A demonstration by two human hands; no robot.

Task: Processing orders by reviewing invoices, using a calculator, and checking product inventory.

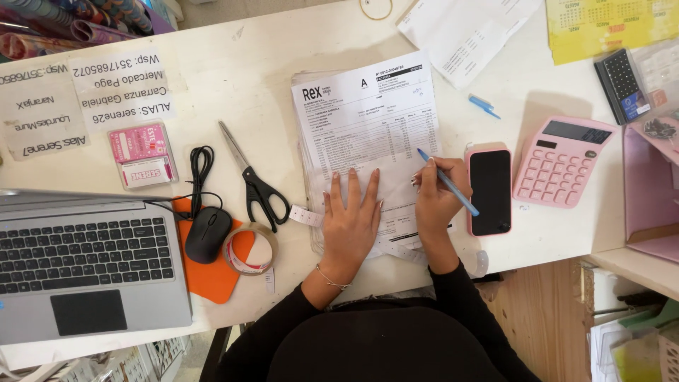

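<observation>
Head view: my left hand [350, 216] lies flat and wide on the paper stack [368, 120]. My right hand [437, 194] holds a blue pen [447, 182] on it, near the desk's [240, 78] front edge.

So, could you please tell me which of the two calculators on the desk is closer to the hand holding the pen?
The pink calculator, just right of the phone, is closer to the right hand. The black calculator lies farther off, up by the yellow sheet.

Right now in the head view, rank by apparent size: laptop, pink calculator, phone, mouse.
1. laptop, by far the largest
2. pink calculator
3. phone, close to the calculator, so that order is unsure
4. mouse, smallest
</observation>
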